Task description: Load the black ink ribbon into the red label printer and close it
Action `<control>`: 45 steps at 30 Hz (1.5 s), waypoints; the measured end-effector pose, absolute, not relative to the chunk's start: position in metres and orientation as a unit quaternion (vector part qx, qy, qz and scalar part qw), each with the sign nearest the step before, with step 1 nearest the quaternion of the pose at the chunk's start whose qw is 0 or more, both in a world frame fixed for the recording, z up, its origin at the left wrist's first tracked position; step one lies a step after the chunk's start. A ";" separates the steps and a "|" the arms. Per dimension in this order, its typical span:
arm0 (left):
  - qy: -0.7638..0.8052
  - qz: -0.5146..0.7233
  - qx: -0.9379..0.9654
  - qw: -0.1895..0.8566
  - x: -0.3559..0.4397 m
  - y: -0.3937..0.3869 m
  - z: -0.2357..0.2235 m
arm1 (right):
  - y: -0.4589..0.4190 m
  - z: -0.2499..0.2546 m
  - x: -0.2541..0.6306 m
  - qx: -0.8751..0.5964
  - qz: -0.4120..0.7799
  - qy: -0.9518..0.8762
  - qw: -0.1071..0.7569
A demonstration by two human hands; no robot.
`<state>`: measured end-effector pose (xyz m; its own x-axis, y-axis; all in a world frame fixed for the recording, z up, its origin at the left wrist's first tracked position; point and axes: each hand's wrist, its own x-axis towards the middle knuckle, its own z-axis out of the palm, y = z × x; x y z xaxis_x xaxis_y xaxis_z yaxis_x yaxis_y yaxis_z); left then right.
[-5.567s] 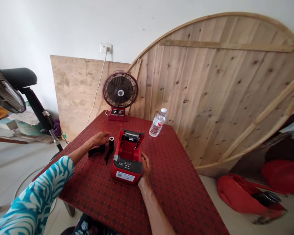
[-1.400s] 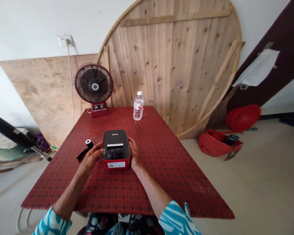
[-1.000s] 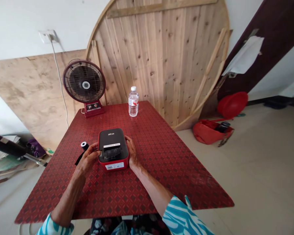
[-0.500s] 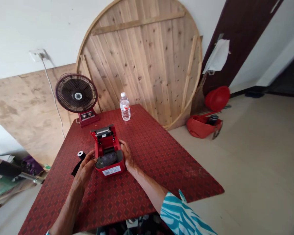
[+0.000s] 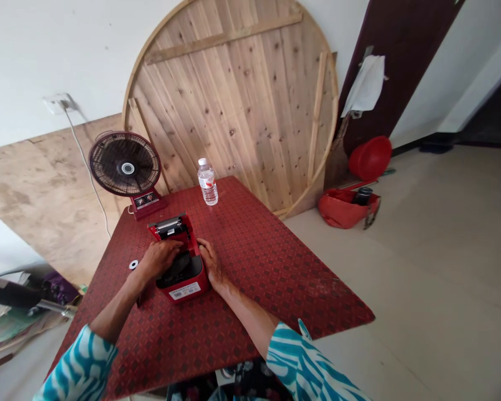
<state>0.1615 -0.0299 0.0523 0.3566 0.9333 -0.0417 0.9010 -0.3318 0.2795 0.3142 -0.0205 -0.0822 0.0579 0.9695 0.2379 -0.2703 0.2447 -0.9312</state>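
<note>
Spread along the red printer's (image 5: 202,283) side, brace right hand (image 5: 212,267) firmly and work left hand (image 5: 161,259) gently inside, pinching or not impossible to tell.

The white label (image 5: 185,291) on the red device (image 5: 204,282) and the bottle label (image 5: 207,182) are illegible.

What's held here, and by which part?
The red printer, held at its right side by the right hand; whether the left hand inside grips anything cannot be told.
</note>
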 end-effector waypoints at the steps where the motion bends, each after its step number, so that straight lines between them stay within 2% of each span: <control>1: 0.560 0.023 0.818 0.133 0.166 -0.022 0.052 | -0.020 -0.082 0.315 -0.367 0.494 -0.481 0.625; 5: 0.520 -0.042 0.833 0.184 0.170 -0.002 0.047 | -0.022 -0.079 0.317 -0.370 0.485 -0.494 0.619; 12: 0.508 -0.023 0.835 0.210 0.162 0.005 0.043 | -0.024 -0.076 0.319 -0.369 0.490 -0.498 0.613; 21: 0.542 0.275 0.758 0.239 0.108 -0.049 0.066 | -0.021 -0.085 0.317 -0.367 0.508 -0.475 0.617; 27: 0.610 0.431 0.612 0.261 0.054 -0.033 0.054 | -0.021 -0.089 0.318 -0.368 0.511 -0.465 0.622; 33: 0.664 0.333 0.618 0.258 0.053 0.000 0.012 | -0.021 -0.090 0.319 -0.365 0.523 -0.467 0.613; 37: 0.671 0.319 0.616 0.261 0.059 0.012 -0.007 | -0.022 -0.089 0.319 -0.371 0.528 -0.461 0.609; 41: 0.665 0.319 0.617 0.275 0.053 0.009 -0.006 | -0.023 -0.087 0.320 -0.369 0.523 -0.465 0.612; 45: 0.625 0.399 0.591 0.318 0.025 -0.017 0.006 | -0.022 -0.087 0.320 -0.362 0.526 -0.464 0.614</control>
